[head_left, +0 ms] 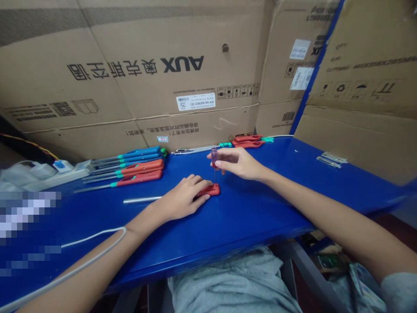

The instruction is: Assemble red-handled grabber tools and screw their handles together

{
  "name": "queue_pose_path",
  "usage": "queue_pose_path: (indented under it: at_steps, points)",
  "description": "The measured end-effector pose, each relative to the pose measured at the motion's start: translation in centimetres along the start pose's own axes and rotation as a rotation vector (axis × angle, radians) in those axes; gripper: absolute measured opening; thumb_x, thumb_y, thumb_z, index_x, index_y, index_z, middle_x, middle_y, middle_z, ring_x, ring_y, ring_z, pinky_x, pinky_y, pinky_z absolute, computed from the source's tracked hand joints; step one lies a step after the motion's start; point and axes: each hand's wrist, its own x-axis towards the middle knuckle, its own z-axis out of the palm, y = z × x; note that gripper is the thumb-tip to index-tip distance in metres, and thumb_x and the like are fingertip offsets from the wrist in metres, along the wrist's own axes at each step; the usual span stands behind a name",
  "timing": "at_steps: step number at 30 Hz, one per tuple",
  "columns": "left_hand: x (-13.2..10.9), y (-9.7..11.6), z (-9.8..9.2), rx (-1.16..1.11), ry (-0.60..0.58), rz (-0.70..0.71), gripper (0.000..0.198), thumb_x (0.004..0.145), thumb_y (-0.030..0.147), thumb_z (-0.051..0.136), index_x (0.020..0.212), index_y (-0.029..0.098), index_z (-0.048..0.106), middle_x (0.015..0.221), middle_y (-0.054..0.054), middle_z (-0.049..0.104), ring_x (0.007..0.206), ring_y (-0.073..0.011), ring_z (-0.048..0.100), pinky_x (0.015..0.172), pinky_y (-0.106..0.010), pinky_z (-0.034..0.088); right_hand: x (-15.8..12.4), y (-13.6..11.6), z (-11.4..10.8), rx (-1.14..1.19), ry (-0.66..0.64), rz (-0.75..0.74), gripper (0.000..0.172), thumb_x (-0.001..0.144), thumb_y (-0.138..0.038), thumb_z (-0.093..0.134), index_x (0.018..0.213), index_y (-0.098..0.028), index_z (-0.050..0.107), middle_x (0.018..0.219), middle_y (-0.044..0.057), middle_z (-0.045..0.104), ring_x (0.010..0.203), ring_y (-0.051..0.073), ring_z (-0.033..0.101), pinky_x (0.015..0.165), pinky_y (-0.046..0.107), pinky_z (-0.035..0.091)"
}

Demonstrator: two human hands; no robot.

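Observation:
My left hand (185,196) presses a red-handled lighter with a long metal tube (213,189) flat against the blue table. Its fingers wrap over the handle, and the tube sticks out to the left beneath my wrist. Above the handle's right end, my right hand (239,163) pinches a screwdriver (214,157) with a clear purplish grip. The screwdriver stands upright, its thin shaft reaching down to the red handle. Whether the tip sits in a screw is too small to tell.
Several long lighters with blue handles (143,152) and red handles (140,176) lie at the left. More red handles (247,141) rest by the cardboard wall (130,39). A power strip (61,174) is at far left. Clear strips (330,159) lie at right. A white cable (97,237) crosses my left forearm.

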Motion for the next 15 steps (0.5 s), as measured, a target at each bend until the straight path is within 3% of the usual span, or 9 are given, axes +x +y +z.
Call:
queue_pose_path:
  at_steps: [15]
  points:
    - [0.04,-0.02,0.01,0.003,-0.005,0.003,0.034,0.1,0.036,0.039,0.128,0.021,0.053,0.111,-0.009,0.059,0.101,-0.0242,0.051,0.091,-0.04,0.043,0.05,0.03,0.08,0.023,-0.013,0.003,0.02,0.081,-0.031,0.068,0.094,-0.017,0.062,0.086,0.003,0.065,0.075,0.014,0.061,0.058,0.026,0.052]
